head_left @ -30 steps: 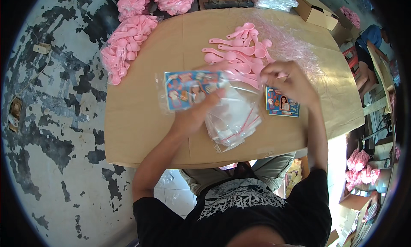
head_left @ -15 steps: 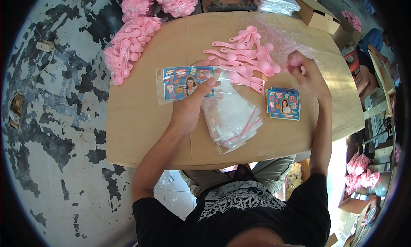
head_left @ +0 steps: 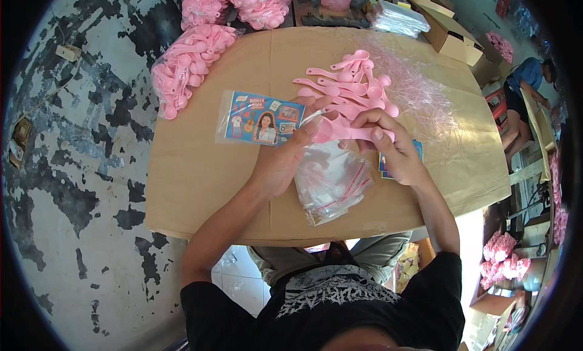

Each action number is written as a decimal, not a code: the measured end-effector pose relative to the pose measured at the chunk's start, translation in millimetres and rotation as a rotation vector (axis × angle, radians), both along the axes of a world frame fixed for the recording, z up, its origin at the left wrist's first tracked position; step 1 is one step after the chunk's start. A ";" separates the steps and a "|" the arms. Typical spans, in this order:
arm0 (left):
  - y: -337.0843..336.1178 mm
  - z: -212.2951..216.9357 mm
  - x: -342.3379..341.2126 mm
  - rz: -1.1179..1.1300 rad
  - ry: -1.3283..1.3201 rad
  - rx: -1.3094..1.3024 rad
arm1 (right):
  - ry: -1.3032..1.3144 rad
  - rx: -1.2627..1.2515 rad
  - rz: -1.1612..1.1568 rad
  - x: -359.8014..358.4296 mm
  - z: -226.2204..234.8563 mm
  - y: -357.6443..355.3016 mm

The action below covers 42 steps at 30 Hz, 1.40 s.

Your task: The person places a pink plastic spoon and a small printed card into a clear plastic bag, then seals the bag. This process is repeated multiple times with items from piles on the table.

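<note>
My left hand (head_left: 276,165) grips a clear plastic bag (head_left: 223,111) with a blue printed card (head_left: 262,121) in it, the thumb at the bag's right end. Between the fingers of my right hand (head_left: 398,153) is a pink measuring spoon (head_left: 364,133), held by its handle. Its bowl end meets my left thumb at the bag's end; whether it is inside the bag I cannot tell. Below my hands lies a stack of clear bags (head_left: 331,187) with red strips. Beyond them spreads a pile of pink spoons (head_left: 358,86). My right hand partly covers a stack of blue cards (head_left: 419,147).
Brown paper covers the table (head_left: 200,187). Crumpled clear film (head_left: 422,96) lies right of the spoons. Bulging bags of pink spoons (head_left: 191,65) sit at the far left. A cardboard box (head_left: 452,38) and clear packets (head_left: 398,18) stand far right. Another person (head_left: 525,77) sits off to the right.
My right hand has come left and nearer from beside the film, bringing a pink measuring spoon to the bag in my left hand. It now covers part of the card stack.
</note>
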State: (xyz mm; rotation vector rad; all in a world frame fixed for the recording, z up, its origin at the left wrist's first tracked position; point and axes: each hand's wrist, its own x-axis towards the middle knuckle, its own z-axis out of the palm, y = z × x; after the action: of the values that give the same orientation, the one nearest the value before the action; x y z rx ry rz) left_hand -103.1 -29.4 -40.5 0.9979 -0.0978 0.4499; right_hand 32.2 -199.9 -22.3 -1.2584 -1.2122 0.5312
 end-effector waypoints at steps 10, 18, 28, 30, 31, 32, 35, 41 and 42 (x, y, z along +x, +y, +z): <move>5.4 0.4 -2.1 0.071 -0.034 -0.032 | 0.096 0.056 -0.148 29.8 3.7 -15.7; -1.3 -2.7 -1.4 0.033 -0.037 0.092 | 0.057 -0.074 -0.136 4.5 0.3 -6.3; -6.0 -9.6 -1.0 0.004 0.005 0.040 | 0.150 -0.136 -0.071 -6.5 -12.6 0.4; -6.3 -6.4 -1.0 -0.001 0.015 0.065 | 0.139 -0.128 -0.063 -6.6 -11.1 -0.1; -6.7 -5.7 -0.8 -0.002 0.016 0.065 | 0.140 -0.127 -0.064 -6.7 -10.7 -0.4; -7.2 -5.1 -0.8 0.003 0.018 0.068 | 0.132 -0.121 -0.063 -6.9 -10.4 -0.5; -7.5 -5.9 -0.7 0.005 0.024 0.077 | 0.117 -0.106 -0.068 -10.0 -7.1 1.2; -8.1 -9.1 0.7 0.003 0.042 0.090 | 0.044 -0.110 -0.058 -11.2 -4.7 1.4; -8.0 -9.5 0.6 0.004 0.044 0.097 | 0.032 -0.116 -0.056 -12.5 -2.4 1.4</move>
State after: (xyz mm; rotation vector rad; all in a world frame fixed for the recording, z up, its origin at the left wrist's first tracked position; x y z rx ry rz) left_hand -102.5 -37.4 -50.0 1.1032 -0.0792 0.4297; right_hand 19.7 -198.5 -24.7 -1.3735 -1.1291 0.5851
